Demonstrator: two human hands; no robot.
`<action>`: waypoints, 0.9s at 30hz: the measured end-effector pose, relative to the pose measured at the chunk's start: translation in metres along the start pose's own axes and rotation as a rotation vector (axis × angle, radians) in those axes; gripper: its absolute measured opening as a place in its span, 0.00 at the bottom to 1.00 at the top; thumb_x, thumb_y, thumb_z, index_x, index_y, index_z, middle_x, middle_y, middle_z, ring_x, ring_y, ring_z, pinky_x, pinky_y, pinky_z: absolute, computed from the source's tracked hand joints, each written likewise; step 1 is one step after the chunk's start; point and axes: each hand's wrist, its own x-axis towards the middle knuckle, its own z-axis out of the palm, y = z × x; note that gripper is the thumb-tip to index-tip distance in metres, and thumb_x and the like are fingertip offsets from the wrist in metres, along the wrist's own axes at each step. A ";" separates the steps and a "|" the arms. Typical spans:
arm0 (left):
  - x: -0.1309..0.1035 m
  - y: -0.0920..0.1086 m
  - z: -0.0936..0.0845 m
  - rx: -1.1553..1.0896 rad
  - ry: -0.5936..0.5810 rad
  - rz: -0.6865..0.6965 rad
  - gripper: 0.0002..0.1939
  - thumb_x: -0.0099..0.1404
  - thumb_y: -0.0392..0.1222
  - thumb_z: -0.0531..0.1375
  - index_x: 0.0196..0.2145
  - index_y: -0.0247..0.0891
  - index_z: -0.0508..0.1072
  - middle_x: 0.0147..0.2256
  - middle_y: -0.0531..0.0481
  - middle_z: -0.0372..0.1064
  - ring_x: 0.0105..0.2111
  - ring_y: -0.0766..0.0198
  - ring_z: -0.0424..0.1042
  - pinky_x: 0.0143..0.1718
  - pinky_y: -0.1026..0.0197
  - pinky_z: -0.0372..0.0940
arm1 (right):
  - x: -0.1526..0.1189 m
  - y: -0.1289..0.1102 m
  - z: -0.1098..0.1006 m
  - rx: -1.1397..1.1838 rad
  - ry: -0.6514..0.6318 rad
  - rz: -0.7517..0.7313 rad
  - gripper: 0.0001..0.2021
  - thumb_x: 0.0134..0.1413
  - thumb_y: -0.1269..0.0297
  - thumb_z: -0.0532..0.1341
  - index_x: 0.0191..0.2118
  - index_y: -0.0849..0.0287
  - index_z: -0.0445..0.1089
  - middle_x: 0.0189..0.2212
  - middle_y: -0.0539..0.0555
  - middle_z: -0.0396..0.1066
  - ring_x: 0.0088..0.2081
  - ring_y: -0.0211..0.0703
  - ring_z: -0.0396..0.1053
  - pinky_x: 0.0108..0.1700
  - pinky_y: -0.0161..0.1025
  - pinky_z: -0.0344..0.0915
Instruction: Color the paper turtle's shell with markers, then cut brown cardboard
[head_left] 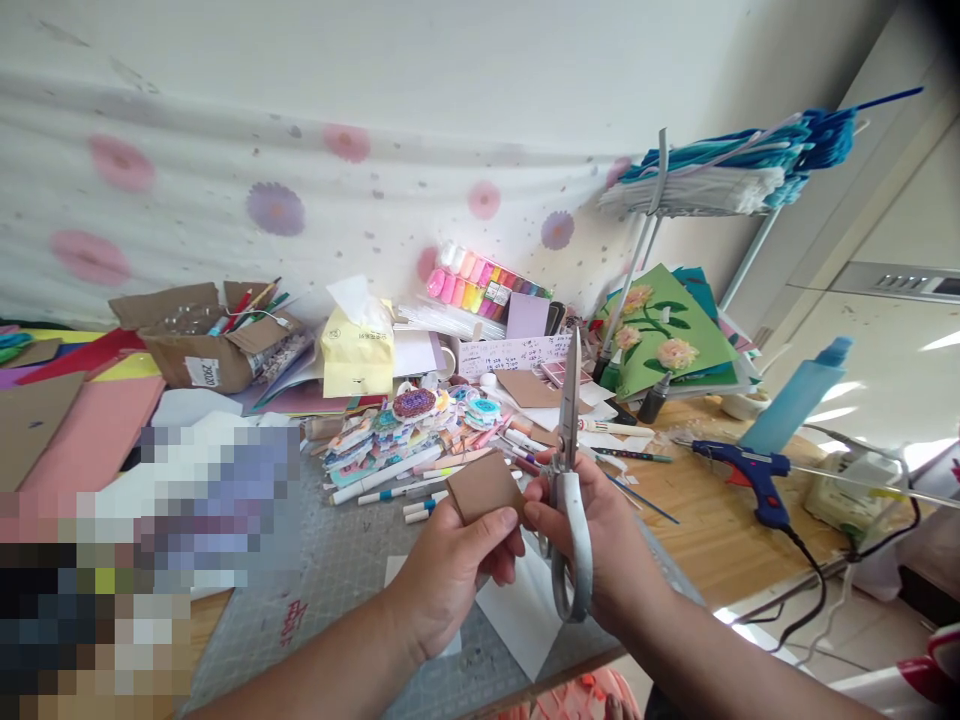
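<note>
A small piece of brown cardboard (487, 484) is pinched in my left hand (457, 565), with the thumb lying over its lower edge. My right hand (611, 530) is closed around a pair of scissors (574, 500) with light grey handles. Their metal blades point upward and look closed together. The right fingertips are close to the right corner of the cardboard; whether they touch it I cannot tell. White paper (525, 610) lies on the grey cutting mat (337, 600) below both hands.
Markers (390, 490) and a heap of colourful cut-outs (375, 440) lie just beyond my hands. At the right are a blue glue gun (750, 475) with its cord and a blue bottle (799, 395). A cardboard box (199, 345) and yellow tissue pack (356, 350) stand behind.
</note>
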 end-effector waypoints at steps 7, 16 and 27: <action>0.003 0.005 -0.002 0.005 0.068 0.125 0.14 0.53 0.47 0.66 0.22 0.35 0.68 0.18 0.56 0.65 0.17 0.73 0.59 0.18 0.69 0.52 | -0.010 0.002 -0.010 -0.044 -0.070 -0.023 0.24 0.43 0.56 0.73 0.43 0.57 0.65 0.23 0.44 0.68 0.24 0.34 0.66 0.28 0.33 0.61; -0.012 0.025 0.006 0.018 0.156 0.270 0.13 0.52 0.45 0.65 0.21 0.37 0.65 0.15 0.58 0.61 0.16 0.74 0.54 0.17 0.69 0.47 | -0.060 0.017 -0.019 0.042 -0.292 0.071 0.28 0.52 0.42 0.63 0.52 0.53 0.62 0.33 0.49 0.67 0.29 0.39 0.71 0.34 0.38 0.64; -0.065 0.022 0.038 0.085 0.366 0.424 0.17 0.59 0.44 0.60 0.17 0.39 0.62 0.16 0.58 0.56 0.18 0.71 0.54 0.23 0.66 0.53 | -0.113 0.026 -0.005 -0.080 -0.347 0.103 0.32 0.51 0.38 0.60 0.55 0.56 0.64 0.28 0.51 0.67 0.23 0.39 0.66 0.27 0.37 0.60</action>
